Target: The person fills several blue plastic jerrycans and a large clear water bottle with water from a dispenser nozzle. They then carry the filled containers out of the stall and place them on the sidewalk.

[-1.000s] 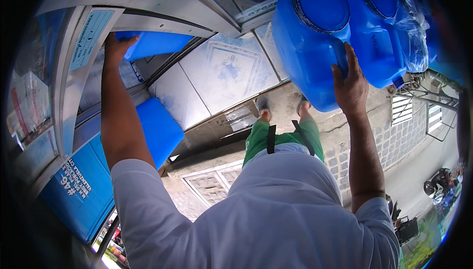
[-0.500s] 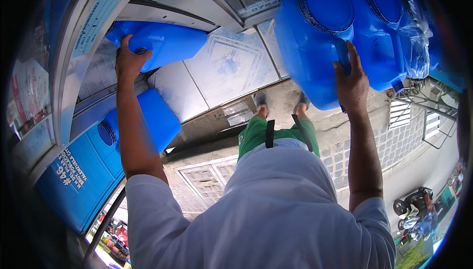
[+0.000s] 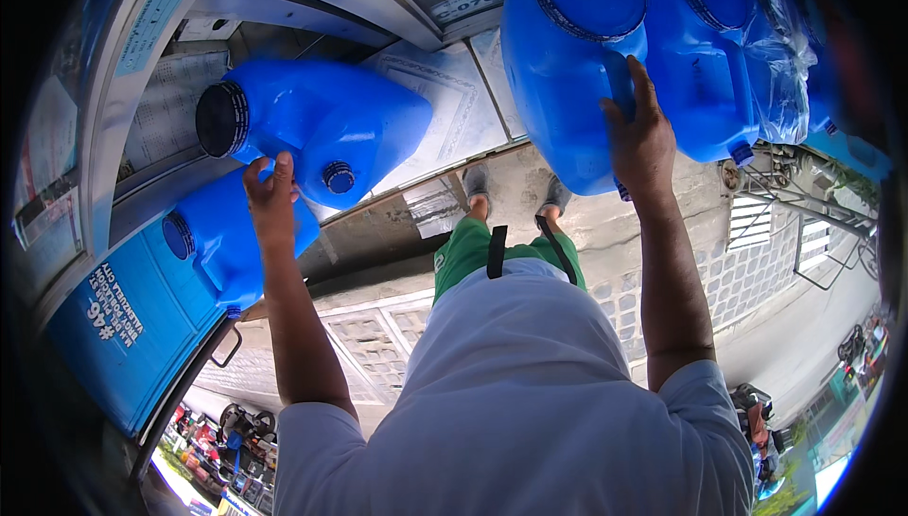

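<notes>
My left hand [image 3: 270, 202] is closed at the handle of a blue water jug [image 3: 355, 123], which lies tilted with its dark wide cap toward the left and a small spout cap facing me. Part of the grip is hidden by the jug. To the right, my right hand [image 3: 647, 142] curls round the handle of another blue water jug [image 3: 558, 81], its wide blue lid uppermost. Just below the left-hand jug, a further blue jug [image 3: 222, 227] sits beside my left forearm.
More blue jugs [image 3: 695, 76] stand in a row at the right, one under clear plastic wrap [image 3: 785, 71]. A tiled ledge [image 3: 440, 90] lies between the two sides, with a metal door frame [image 3: 113, 128] and a blue panel [image 3: 151, 327] at the left. My feet stand on concrete.
The left-hand jug has come toward me and turned, bringing its dark cap and spout into view. My left hand has moved down with it. My right hand stays on its jug.
</notes>
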Tool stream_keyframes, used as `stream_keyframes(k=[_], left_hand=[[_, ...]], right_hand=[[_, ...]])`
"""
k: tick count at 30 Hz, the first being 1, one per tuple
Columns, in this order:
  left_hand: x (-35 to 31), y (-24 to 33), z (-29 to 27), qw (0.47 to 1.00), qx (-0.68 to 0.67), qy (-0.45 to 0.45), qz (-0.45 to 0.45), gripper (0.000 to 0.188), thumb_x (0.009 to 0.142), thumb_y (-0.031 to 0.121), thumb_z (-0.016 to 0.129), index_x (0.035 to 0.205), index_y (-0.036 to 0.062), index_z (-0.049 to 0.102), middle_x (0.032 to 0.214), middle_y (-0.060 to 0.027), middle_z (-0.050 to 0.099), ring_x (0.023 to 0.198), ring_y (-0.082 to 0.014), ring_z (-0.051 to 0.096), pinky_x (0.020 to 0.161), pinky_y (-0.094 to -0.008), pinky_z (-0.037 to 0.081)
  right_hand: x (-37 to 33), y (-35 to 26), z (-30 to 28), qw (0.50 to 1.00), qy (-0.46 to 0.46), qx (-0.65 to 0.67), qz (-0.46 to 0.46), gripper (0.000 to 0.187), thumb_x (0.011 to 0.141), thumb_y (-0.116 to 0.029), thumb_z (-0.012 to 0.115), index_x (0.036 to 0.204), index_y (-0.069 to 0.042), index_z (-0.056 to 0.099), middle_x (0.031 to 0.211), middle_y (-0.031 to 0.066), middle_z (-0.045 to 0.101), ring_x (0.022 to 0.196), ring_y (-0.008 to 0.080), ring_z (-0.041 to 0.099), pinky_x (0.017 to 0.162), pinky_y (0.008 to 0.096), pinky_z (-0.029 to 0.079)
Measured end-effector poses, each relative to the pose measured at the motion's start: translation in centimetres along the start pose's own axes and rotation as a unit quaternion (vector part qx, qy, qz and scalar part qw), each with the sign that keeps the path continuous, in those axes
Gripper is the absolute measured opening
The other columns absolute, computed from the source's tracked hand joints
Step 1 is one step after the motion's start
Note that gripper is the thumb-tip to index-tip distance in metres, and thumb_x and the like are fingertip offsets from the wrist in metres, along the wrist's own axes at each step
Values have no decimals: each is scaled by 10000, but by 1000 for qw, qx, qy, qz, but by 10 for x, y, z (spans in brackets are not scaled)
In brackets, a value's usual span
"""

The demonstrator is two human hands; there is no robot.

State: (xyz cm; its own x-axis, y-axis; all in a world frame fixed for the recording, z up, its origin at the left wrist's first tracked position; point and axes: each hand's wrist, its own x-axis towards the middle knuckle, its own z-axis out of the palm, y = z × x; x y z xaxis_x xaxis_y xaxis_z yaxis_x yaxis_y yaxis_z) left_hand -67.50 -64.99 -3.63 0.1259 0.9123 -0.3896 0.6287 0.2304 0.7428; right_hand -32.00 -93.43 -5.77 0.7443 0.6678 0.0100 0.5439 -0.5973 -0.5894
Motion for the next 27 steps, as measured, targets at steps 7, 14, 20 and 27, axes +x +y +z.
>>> stream_keyframes(k=[7, 14, 20, 27], left_hand=[[34, -20, 32, 910, -374, 51, -171, 248, 919, 248, 724, 1012, 75, 571, 817, -41, 590, 715, -161, 568, 669, -335, 487], [-20, -19, 38, 941, -298, -72, -145, 191, 894, 168, 729, 905, 93, 555, 749, -17, 534, 654, -137, 548, 612, -323, 478], [-75, -14, 69, 967, -122, -195, -111, 271, 866, 192, 772, 923, 94, 525, 700, -30, 547, 499, -121, 532, 447, -278, 466], [-87, 9, 106, 947, 35, -316, -54, 284, 852, 140, 778, 950, 48, 529, 660, -45, 577, 462, -109, 550, 425, -259, 467]], right_hand=[[7, 0, -6, 998, -55, -22, 19, 685, 868, -201, 687, 1483, -108, 401, 1336, 231, 591, 1135, 419, 632, 944, 462, 523], [7, 2, -4, 996, -58, 5, 64, 681, 877, -187, 668, 1486, -68, 387, 1358, 235, 575, 1165, 417, 616, 980, 459, 509], [7, 8, -3, 999, -39, 9, 33, 670, 880, -194, 670, 1478, -67, 397, 1304, 232, 605, 1094, 419, 639, 915, 460, 534], [4, 11, -3, 999, -21, 4, 29, 682, 869, -230, 682, 1476, -80, 410, 1152, 225, 670, 930, 412, 686, 794, 467, 562]])
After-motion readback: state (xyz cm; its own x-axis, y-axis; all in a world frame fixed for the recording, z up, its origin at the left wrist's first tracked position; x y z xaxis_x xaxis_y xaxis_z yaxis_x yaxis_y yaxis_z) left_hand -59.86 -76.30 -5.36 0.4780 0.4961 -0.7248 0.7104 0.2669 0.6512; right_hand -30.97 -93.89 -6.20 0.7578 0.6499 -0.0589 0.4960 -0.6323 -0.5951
